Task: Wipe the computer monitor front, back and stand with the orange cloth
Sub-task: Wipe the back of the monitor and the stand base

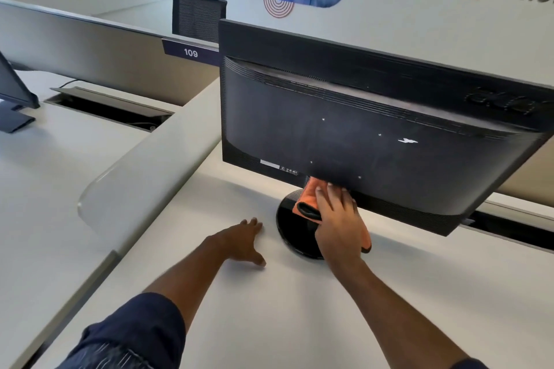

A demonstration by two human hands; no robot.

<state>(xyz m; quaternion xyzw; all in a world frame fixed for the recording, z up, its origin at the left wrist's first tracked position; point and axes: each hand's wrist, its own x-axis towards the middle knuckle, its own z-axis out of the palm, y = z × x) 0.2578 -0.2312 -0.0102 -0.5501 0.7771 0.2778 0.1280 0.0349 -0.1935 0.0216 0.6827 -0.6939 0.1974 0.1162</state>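
Centrally, the right hand presses the orange cloth under nearly straight fingers onto the stand. The monitor, back facing the viewer, sits just above its fingertips. To its left, the left hand rests open and flat on the desk.

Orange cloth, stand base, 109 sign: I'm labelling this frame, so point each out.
orange cloth (308, 193), head view, its folded left end.
stand base (289, 231), head view, glossy black top.
109 sign (190, 52), head view, the digits.

Before you, matt black monitor back flecked white, orange cloth with black edging, glossy black stand base, pale grey-white desk; your sleeve navy, lower left
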